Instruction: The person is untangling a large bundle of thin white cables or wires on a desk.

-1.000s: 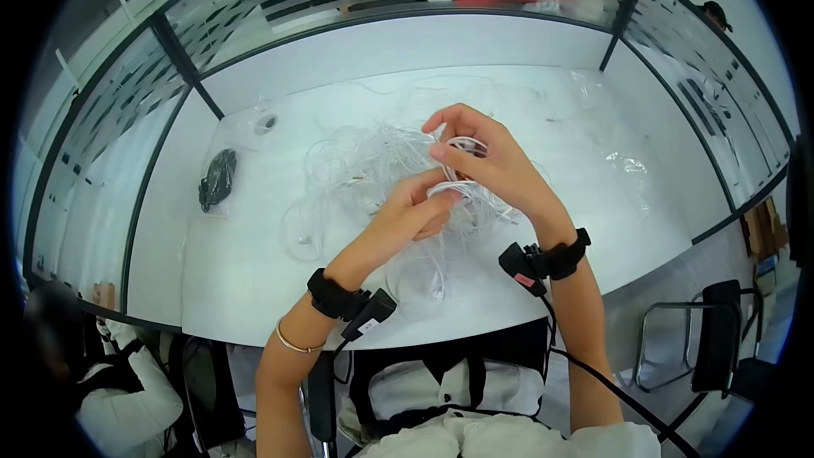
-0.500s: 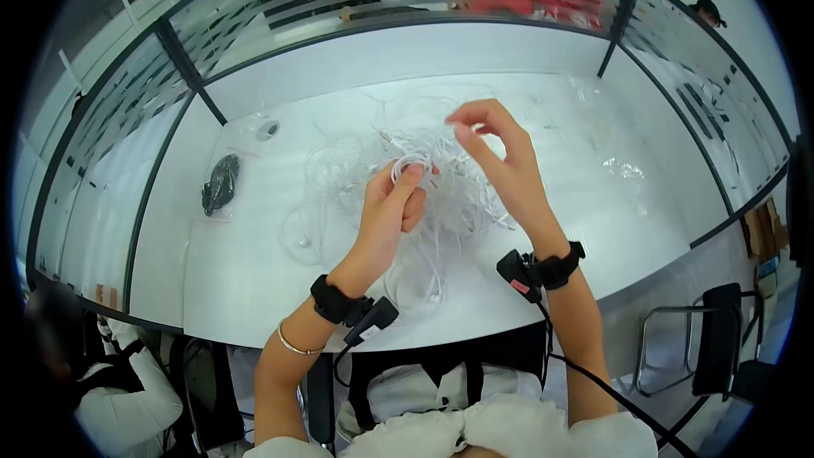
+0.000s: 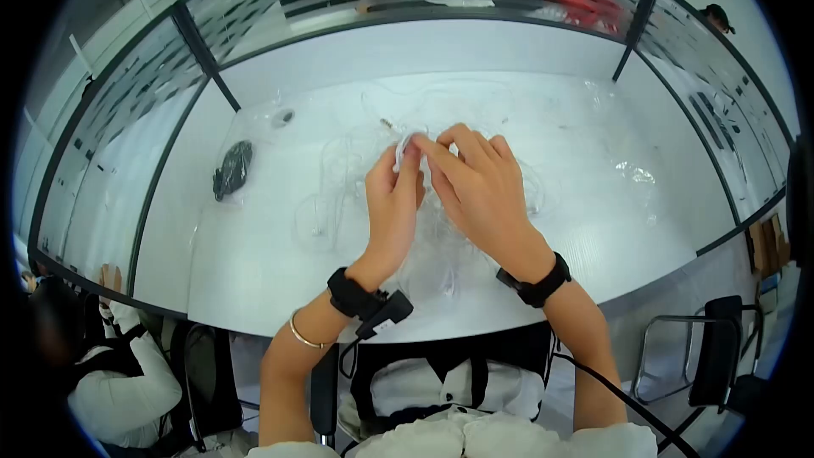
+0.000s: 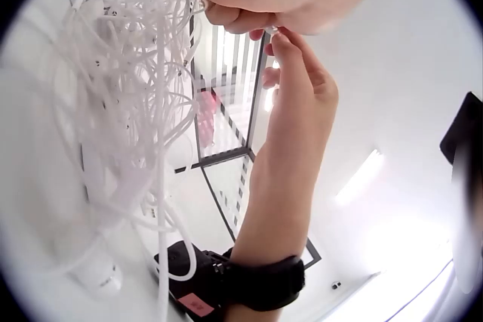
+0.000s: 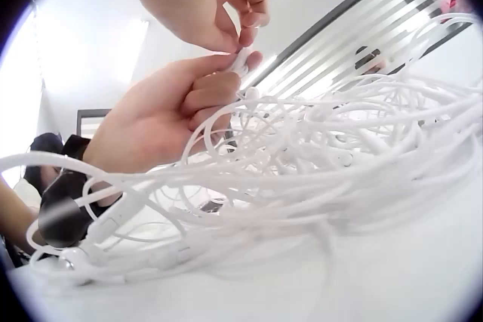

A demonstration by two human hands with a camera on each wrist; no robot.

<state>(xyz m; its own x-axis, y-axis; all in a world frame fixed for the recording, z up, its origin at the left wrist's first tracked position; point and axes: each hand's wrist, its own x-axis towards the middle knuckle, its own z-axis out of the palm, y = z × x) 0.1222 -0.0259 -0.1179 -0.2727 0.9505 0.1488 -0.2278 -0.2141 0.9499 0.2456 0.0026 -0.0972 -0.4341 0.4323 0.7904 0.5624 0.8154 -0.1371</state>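
My left hand (image 3: pixel 393 203) grips a small coil of white cable (image 3: pixel 404 149) between thumb and fingers. From the other side my right hand (image 3: pixel 487 191) meets it, thumb and forefinger pinching the top of the coil in the right wrist view. Both hands are raised over a tangled pile of white earphone cables (image 5: pixel 339 148). Slim in-line pieces (image 5: pixel 121 212) show along the near strands. In the head view the hands hide part of the pile, which looks faint against the white table (image 3: pixel 254 280).
A black bundle in clear plastic (image 3: pixel 232 171) lies at the table's left. Clear plastic wrap (image 3: pixel 634 176) lies at the right. Low white partitions (image 3: pixel 407 55) with glass tops enclose the back and sides. A person (image 3: pixel 127 382) sits at lower left; a chair (image 3: pixel 716 348) stands at right.
My right hand reached away from the coil, then came back left to pinch it beside the left hand. The left hand has brought the coil left and slightly farther from the body.
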